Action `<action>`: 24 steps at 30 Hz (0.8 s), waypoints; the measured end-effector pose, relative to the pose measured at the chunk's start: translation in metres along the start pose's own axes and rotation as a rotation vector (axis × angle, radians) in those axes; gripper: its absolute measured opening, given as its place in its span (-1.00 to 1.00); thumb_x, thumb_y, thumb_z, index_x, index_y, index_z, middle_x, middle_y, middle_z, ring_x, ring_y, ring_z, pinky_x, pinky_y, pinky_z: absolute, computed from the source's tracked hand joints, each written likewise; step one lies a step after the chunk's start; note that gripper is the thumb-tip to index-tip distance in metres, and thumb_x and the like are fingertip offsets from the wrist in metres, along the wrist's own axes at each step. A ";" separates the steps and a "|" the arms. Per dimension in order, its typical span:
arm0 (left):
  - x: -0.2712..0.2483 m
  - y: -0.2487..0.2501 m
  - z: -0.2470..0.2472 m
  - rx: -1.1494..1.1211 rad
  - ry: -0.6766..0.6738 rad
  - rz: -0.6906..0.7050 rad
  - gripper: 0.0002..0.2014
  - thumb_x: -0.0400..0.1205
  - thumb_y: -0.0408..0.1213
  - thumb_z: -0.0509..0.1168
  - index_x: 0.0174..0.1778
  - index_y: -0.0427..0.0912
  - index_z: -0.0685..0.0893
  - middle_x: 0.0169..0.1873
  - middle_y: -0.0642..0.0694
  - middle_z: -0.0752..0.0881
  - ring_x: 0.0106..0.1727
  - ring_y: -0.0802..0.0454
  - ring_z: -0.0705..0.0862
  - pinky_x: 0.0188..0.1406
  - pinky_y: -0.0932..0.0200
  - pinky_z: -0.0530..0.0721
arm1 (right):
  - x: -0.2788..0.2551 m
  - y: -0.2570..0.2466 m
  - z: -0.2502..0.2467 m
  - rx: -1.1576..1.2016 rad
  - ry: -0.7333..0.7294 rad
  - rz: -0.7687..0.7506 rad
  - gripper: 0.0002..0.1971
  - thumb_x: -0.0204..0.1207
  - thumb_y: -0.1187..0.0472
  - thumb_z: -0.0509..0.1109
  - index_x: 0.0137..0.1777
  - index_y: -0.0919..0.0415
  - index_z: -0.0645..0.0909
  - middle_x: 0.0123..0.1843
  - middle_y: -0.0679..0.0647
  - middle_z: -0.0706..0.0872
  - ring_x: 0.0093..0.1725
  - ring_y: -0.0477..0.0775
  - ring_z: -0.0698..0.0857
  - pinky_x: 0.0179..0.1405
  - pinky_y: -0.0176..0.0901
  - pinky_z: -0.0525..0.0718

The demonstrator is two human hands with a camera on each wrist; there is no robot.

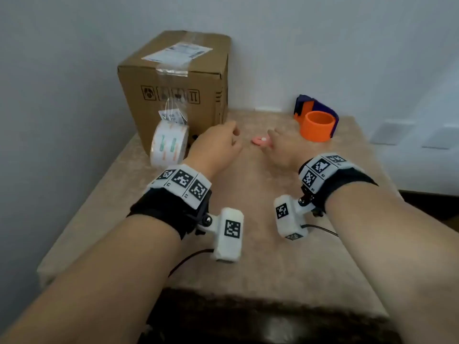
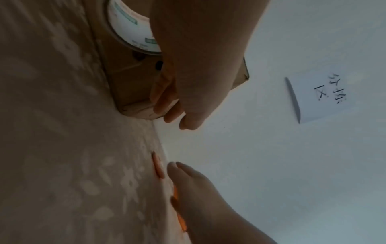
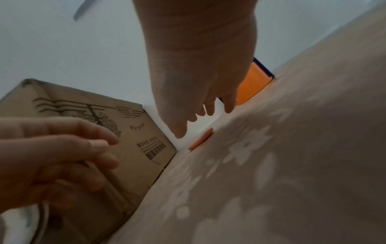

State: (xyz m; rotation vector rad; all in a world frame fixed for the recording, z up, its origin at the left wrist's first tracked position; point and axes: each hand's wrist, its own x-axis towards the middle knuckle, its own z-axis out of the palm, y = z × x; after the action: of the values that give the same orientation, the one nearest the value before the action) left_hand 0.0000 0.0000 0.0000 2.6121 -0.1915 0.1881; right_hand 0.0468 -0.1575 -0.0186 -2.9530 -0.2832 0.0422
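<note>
A small flat pink piece with a white centre lies on the beige patterned tabletop between my hands. My right hand hovers just right of it, fingers pointing down and apart, holding nothing. My left hand hangs to its left near the corner of the cardboard box, fingers loosely curved and empty. Whether the right fingertips touch the pink piece is hidden in the head view; the right wrist view shows a small gap.
A printed tape roll leans on the taped cardboard box at back left. An orange and purple tape dispenser stands at back right. The table abuts a white wall with a handwritten note.
</note>
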 end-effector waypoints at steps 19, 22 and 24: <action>-0.029 0.009 -0.073 -0.067 0.524 0.152 -0.81 0.65 -0.26 0.17 0.04 -0.18 0.66 0.01 -0.08 0.67 0.05 0.00 0.60 0.01 0.11 0.60 | -0.034 -0.019 -0.010 0.401 0.184 -0.010 -0.76 0.61 0.15 0.26 0.10 0.29 0.65 -0.15 0.14 0.71 -0.28 0.05 0.60 -0.41 -0.26 0.46; -0.034 -0.026 -0.087 -0.086 0.626 0.037 -0.81 0.62 -0.26 0.21 0.10 -0.18 0.63 0.24 -0.14 0.54 0.33 -0.09 0.45 0.36 0.03 0.49 | -0.039 -0.041 -0.036 0.551 0.334 -0.159 -0.74 0.53 -0.07 0.28 -0.07 0.10 0.65 -0.25 0.10 0.74 -0.22 0.17 0.70 -0.18 0.10 0.63; -0.036 -0.049 -0.085 -0.121 0.600 -0.110 -0.73 0.60 -0.20 0.25 0.21 -0.14 0.57 0.42 -0.17 0.41 0.48 -0.14 0.32 0.54 -0.12 0.33 | -0.042 -0.064 -0.048 0.693 0.296 -0.254 -0.76 0.54 -0.05 0.33 -0.08 0.11 0.65 -0.22 0.05 0.69 -0.18 0.09 0.64 -0.12 0.01 0.57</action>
State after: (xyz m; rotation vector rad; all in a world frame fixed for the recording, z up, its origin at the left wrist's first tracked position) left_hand -0.0351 0.0883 0.0438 2.3180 0.1475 0.8702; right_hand -0.0041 -0.1121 0.0400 -2.1829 -0.4817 -0.2708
